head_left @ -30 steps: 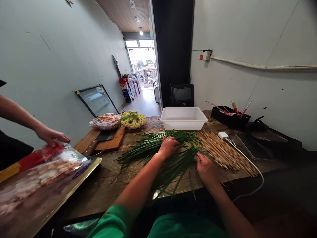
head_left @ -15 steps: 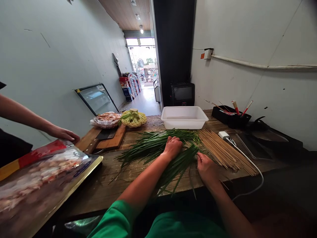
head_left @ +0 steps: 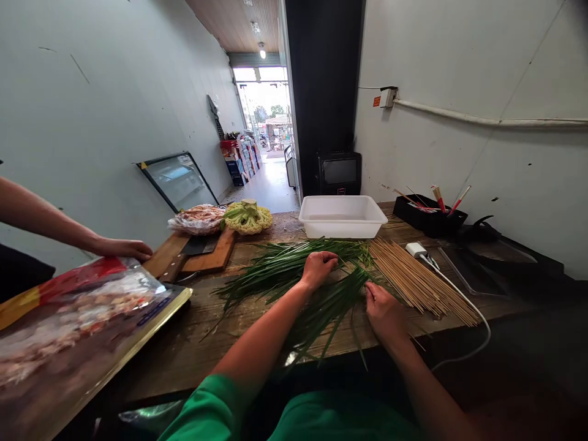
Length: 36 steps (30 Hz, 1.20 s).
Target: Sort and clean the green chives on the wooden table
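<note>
A loose heap of long green chive leaves lies across the middle of the wooden table. My left hand rests on the heap with its fingers curled, gripping some leaves. My right hand sits at the right end of a smaller chive bunch, its fingers pinched on the leaf ends. A fan of bamboo skewers lies just right of my right hand. Behind the chives stands an empty white plastic tub.
Another person's hand rests at the left on a plastic bag of food lying on a gold-edged tray. Behind lie a cutting board with a cleaver, a wrapped food bag and a cauliflower. A black utensil box and a white charger cable are right.
My left hand has shifted slightly over the chive heap. The other person's hand has slid right along the bag toward the cutting board. My right hand stays put.
</note>
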Motion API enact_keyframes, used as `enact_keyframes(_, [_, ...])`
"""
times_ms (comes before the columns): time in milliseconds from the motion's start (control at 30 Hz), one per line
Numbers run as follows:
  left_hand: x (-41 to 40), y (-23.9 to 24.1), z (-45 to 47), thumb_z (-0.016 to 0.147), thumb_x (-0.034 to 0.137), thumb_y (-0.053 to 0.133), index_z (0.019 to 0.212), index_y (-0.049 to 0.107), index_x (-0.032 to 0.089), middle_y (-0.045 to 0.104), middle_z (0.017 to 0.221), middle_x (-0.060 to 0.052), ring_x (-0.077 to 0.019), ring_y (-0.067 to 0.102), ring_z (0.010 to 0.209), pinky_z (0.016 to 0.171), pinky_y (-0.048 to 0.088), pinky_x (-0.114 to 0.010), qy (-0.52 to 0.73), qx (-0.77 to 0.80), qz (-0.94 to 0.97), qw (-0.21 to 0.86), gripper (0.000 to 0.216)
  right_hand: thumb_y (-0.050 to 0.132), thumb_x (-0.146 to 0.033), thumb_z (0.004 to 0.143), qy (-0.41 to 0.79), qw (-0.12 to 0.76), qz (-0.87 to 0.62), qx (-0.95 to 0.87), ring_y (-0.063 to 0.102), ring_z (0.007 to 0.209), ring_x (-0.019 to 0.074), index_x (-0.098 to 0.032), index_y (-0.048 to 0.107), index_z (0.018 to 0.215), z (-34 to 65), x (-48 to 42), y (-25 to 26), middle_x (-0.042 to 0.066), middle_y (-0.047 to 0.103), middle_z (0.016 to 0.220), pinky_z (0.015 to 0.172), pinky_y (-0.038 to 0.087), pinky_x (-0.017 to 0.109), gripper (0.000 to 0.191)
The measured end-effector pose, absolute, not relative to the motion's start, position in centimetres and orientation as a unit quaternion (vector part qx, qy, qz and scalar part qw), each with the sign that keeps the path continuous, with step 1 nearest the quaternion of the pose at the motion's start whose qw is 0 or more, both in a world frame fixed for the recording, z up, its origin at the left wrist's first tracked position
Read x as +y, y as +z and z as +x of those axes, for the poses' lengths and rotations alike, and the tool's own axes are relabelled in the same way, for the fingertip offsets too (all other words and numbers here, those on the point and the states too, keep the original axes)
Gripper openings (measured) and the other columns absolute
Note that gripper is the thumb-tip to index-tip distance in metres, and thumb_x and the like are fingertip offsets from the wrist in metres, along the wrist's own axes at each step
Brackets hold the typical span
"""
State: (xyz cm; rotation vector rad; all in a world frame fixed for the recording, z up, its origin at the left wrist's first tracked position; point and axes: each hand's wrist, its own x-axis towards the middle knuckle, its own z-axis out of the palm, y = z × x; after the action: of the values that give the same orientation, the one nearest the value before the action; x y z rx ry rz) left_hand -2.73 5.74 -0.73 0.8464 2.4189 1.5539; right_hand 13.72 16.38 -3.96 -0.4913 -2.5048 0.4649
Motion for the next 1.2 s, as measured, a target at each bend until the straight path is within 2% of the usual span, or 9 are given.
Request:
enact_keyframes(367, [5.6, -0.8, -2.9, 0.073, 0.019, 0.057, 0.084, 0.071, 0.015, 0.072, 0.077, -0.002, -0.0114, 0.063, 0.07, 0.067, 0.048, -0.021, 0.482, 0.831, 0.278, 0.026, 0.018, 0.036, -0.023, 0.091, 0.181, 0.274, -0.182, -0.927, 0.063, 0.092, 0.0173, -0.016, 0.064, 0.107, 13.7, 16.3, -4.0, 0.009, 0.068, 0.103, 0.08, 0.046, 0.027, 0.033])
enact_keyframes(633, [5.6, -0.6, -2.7, 0.072, 0.018, 0.058, 0.083, 0.072, 0.015, 0.071, 0.075, -0.001, -0.0115, 0.062, 0.069, 0.068, 0.048, -0.022, 0.468, 0.836, 0.287, 0.015, 0.017, 0.035, -0.022, 0.091, 0.179, 0.259, -0.188, -0.93, 0.063, 0.092, 0.0175, -0.016, 0.063, 0.107, 13.7, 16.5, -4.1, 0.009, 0.068, 0.099, 0.079, 0.045, 0.026, 0.033])
enact_keyframes(933, [5.7, -0.6, -1.8, 0.074, 0.018, 0.057, 0.086, 0.073, 0.016, 0.073, 0.081, -0.002, -0.0123, 0.064, 0.073, 0.072, 0.048, -0.022, 0.444, 0.825, 0.348, 0.024, 0.019, 0.035, -0.023, 0.091, 0.161, 0.268, -0.185, -0.932, 0.063, 0.087, 0.0162, -0.017, 0.065, 0.103, 13.6, 16.5, -4.1, 0.008, 0.068, 0.097, 0.075, 0.044, 0.025, 0.032])
enact_keyframes(1100, [5.2, 0.5, -0.9, 0.079, 0.022, 0.053, 0.091, 0.073, 0.02, 0.072, 0.089, 0.0, -0.0124, 0.064, 0.078, 0.073, 0.047, -0.02, 0.36, 0.786, 0.495, 0.083, 0.024, 0.035, -0.022, 0.091, 0.162, 0.268, -0.193, -0.93, 0.064, 0.086, 0.0166, -0.016, 0.064, 0.104, 13.6, 16.5, -4.1, 0.008, 0.069, 0.098, 0.074, 0.045, 0.025, 0.033])
enact_keyframes(1200, [4.4, 1.2, -2.0, 0.085, 0.025, 0.048, 0.092, 0.072, 0.021, 0.071, 0.091, -0.003, -0.0149, 0.062, 0.083, 0.077, 0.045, -0.024, 0.279, 0.842, 0.461, 0.002, 0.026, 0.034, -0.023, 0.091, 0.167, 0.275, -0.194, -0.927, 0.064, 0.087, 0.0168, -0.016, 0.063, 0.106, 13.6, 16.5, -4.2, 0.009, 0.068, 0.1, 0.075, 0.045, 0.026, 0.033])
